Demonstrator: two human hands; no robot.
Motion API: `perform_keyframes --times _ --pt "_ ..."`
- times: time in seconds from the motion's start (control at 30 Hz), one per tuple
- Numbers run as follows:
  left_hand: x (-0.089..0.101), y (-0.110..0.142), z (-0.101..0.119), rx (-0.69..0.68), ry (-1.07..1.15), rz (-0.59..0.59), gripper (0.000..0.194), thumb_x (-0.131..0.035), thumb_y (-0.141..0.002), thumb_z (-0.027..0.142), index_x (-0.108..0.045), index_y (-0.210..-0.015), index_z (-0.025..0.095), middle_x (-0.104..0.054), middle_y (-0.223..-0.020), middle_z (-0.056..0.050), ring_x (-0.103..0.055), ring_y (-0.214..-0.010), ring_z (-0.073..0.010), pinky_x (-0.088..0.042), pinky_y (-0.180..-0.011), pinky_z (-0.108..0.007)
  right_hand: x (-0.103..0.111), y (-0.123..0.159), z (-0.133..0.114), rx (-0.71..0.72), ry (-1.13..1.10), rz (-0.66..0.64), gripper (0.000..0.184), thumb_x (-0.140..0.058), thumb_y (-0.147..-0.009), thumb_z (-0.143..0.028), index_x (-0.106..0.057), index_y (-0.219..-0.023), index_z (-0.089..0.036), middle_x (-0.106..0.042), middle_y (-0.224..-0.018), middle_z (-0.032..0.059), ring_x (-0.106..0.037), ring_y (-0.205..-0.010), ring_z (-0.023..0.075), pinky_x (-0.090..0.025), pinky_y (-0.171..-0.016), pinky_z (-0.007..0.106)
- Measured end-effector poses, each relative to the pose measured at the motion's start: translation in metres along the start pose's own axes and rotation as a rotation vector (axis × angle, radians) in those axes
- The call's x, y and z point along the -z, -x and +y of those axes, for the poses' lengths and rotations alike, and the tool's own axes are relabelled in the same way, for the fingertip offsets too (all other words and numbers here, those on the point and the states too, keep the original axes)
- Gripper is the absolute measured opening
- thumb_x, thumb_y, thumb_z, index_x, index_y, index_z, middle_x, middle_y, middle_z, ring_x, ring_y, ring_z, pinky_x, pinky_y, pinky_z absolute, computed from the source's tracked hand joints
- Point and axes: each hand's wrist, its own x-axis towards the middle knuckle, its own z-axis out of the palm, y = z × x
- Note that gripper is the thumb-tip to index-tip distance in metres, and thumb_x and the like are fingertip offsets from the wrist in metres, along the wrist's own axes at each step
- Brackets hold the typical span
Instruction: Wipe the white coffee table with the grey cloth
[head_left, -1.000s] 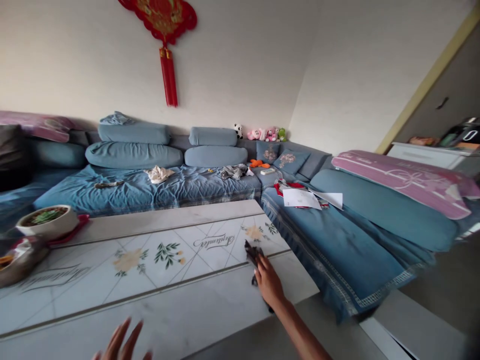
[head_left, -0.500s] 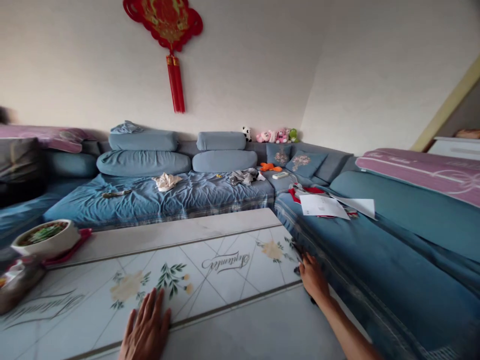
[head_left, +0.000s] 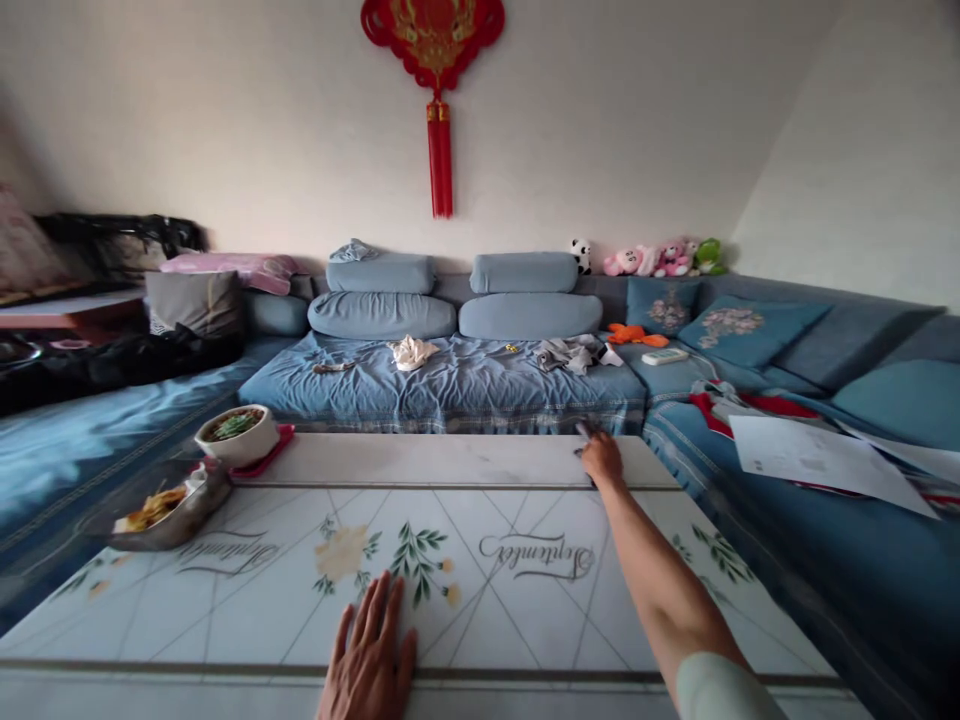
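My left hand (head_left: 369,660) lies flat, fingers stretched out, on the near part of a white low table (head_left: 465,600) printed with flowers and script. My right hand (head_left: 601,458) reaches out to the table's far edge, fingers closed on a small dark thing (head_left: 583,431) that I cannot make out. The right forearm stretches across the tabletop.
A white bowl of greens on a red mat (head_left: 237,433) and a dark dish of food (head_left: 161,502) stand at the table's left. A blue corner sofa (head_left: 465,375) with cushions, cloths, plush toys (head_left: 652,258) and papers (head_left: 802,450) wraps round the table. A red knot ornament (head_left: 435,40) hangs on the wall.
My right hand has moved from the table's right edge to its far edge, still closed on the dark thing. The left hand came down flat on the table. The view turned left.
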Motion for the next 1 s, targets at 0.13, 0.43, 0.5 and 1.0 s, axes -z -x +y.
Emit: perform_keyframes --times 0.13,0.43,0.5,1.0 --pt "0.006 -0.002 0.008 0.020 0.009 0.052 0.069 -0.046 -0.117 0.044 -0.044 -0.183 0.025 -0.036 -0.188 -0.009 -0.042 -0.173 -0.0352 -0.034 -0.144 -0.064 -0.032 0.041 -0.127 0.261 -0.157 -0.145 0.041 -0.053 -0.107 -0.009 -0.083 -0.134 -0.009 -0.077 -0.143 0.0202 -0.066 -0.137 0.0262 -0.047 -0.126 0.038" --pt "0.011 -0.010 0.011 0.156 0.325 0.242 0.069 -0.026 -0.120 0.039 -0.044 -0.176 0.004 -0.052 -0.177 -0.026 -0.053 -0.166 -0.0348 -0.044 -0.139 -0.058 -0.002 0.299 -0.246 0.679 -0.360 -0.364 0.057 -0.071 -0.103 -0.015 -0.073 -0.160 -0.014 -0.063 -0.172 0.0143 -0.056 -0.163 0.0344 -0.048 -0.138 0.048" --pt "0.022 -0.012 0.012 0.166 0.434 0.304 0.068 -0.027 -0.119 0.039 -0.043 -0.173 0.001 -0.052 -0.175 -0.030 -0.052 -0.166 -0.0377 -0.046 -0.137 -0.059 0.013 0.353 -0.204 0.684 -0.404 -0.362 0.063 -0.066 -0.102 -0.013 -0.070 -0.164 -0.020 -0.058 -0.177 0.0108 -0.051 -0.168 0.0340 -0.048 -0.139 0.051" --pt "0.047 0.250 0.114 0.032 0.599 0.247 0.064 -0.046 -0.115 0.031 -0.052 -0.178 0.027 -0.044 -0.185 -0.015 -0.050 -0.168 -0.0354 -0.057 -0.130 -0.055 0.113 0.362 0.184 -0.011 -0.004 0.092 0.075 -0.031 -0.100 -0.054 -0.086 -0.132 -0.014 -0.076 -0.139 0.0297 -0.069 -0.143 0.0502 -0.056 -0.123 0.068"
